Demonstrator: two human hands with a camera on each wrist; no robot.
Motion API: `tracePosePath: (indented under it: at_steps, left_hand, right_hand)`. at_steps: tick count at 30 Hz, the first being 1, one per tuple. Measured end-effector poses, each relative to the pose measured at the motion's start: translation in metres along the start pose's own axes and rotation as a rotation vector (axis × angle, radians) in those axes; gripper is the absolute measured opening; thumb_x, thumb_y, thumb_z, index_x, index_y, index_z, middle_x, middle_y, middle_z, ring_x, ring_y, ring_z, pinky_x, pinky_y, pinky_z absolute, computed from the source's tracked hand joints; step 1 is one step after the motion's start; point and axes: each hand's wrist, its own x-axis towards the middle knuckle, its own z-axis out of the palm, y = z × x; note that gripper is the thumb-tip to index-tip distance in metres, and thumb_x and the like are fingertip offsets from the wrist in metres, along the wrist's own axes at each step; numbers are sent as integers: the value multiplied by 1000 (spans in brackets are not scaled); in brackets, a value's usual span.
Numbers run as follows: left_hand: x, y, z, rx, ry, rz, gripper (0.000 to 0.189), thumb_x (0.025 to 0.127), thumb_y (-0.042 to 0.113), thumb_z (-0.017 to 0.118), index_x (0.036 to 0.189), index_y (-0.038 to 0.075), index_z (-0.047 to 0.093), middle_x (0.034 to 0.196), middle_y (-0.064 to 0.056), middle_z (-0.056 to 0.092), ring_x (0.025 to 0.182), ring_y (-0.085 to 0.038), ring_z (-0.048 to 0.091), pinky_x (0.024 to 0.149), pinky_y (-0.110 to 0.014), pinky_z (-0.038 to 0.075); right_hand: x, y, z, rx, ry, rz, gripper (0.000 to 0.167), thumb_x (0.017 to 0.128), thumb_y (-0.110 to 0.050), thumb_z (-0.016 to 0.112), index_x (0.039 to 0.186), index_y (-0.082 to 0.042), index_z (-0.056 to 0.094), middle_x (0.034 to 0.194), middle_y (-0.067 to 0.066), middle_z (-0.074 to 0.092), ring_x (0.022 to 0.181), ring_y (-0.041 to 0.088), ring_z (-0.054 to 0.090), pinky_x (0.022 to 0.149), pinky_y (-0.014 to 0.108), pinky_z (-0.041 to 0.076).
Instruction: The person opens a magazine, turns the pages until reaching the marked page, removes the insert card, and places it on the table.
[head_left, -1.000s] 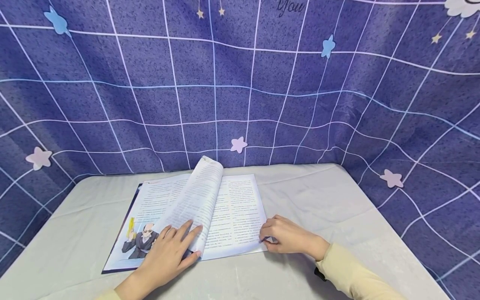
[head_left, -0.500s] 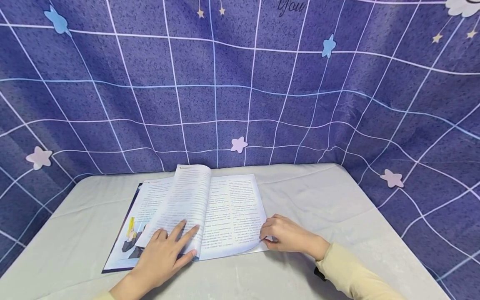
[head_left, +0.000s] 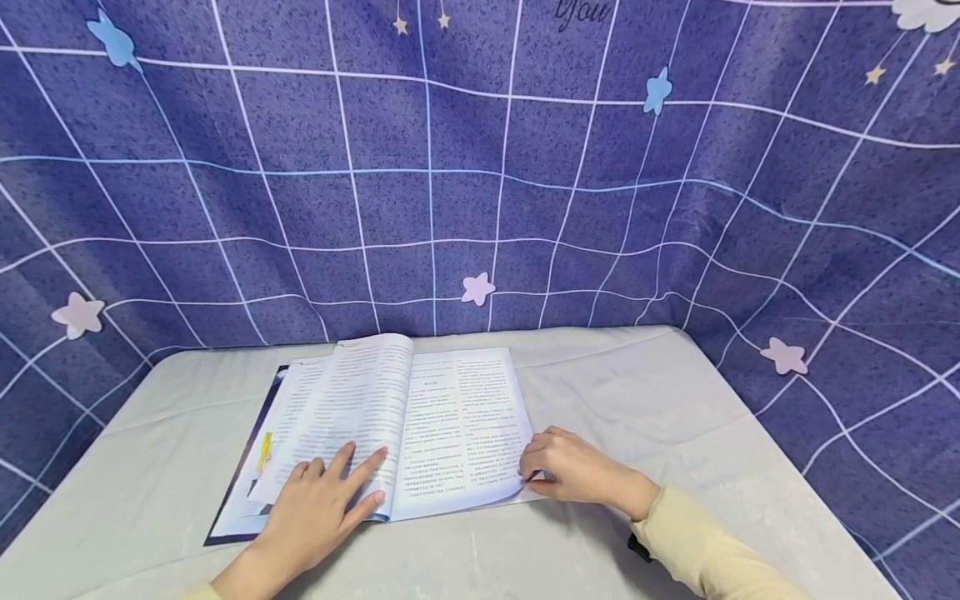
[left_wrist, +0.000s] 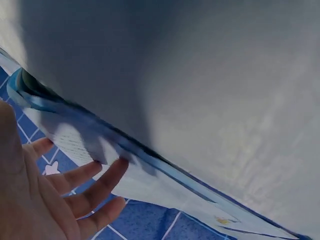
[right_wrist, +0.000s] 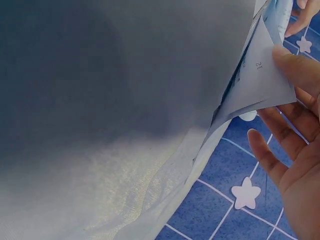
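An open magazine [head_left: 472, 425] lies on the cloth-covered table, its right page printed with columns of small text. My left hand [head_left: 311, 500] rests with fingers spread on a left-hand page [head_left: 352, 400] that curves up near the spine. Under that page show the lower leaves and a strip of a colour picture [head_left: 264, 454]. At the lower right corner, my right hand [head_left: 566, 467] pinches a page. In the right wrist view the thumb lies on one side of the lifted page corner [right_wrist: 262, 82], the fingers on the other.
Pale grey cloth [head_left: 637, 383] covers the table around the magazine. A blue-purple curtain [head_left: 465, 208] with a white grid and stars hangs behind the table and along its right side. A dark band [head_left: 640, 547] shows by the right sleeve.
The page under my left hand has swung left and down, flattening over the left side and covering most of the picture. My left hand moved slightly left; the right stays at the corner.
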Motion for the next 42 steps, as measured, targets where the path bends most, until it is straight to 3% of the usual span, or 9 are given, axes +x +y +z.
tracePosePath:
  at_steps: [9,22,34,42]
  left_hand:
    - [0,-3,5,-44,10,-10,58,84,58,49,132,25,49,132,-13,48,106,-34,53,83,-52,42]
    - [-2,-6,4,-82,32,-2,63,81,59,54,127,16,53,133,-15,48,110,-33,53,85,-52,42]
    - [-3,-8,3,-103,32,63,55,83,51,56,132,26,49,140,-11,42,119,-37,47,93,-55,38]
    - [-3,-9,4,-115,45,90,51,83,48,58,126,21,55,137,-11,46,121,-35,47,96,-54,36]
  right_hand:
    - [0,1,1,16,35,12,13,71,-27,75,75,-19,66,82,-11,66,81,5,57,79,25,43]
    - [-3,4,1,99,-3,110,22,71,-35,74,81,-16,67,87,-9,66,85,6,56,80,27,42]
    - [-3,8,2,140,-14,118,32,67,-41,74,87,-17,67,91,-8,66,83,4,56,74,21,41]
    - [-4,7,3,148,-63,160,36,67,-42,74,92,-17,66,97,-6,65,89,5,56,76,23,41]
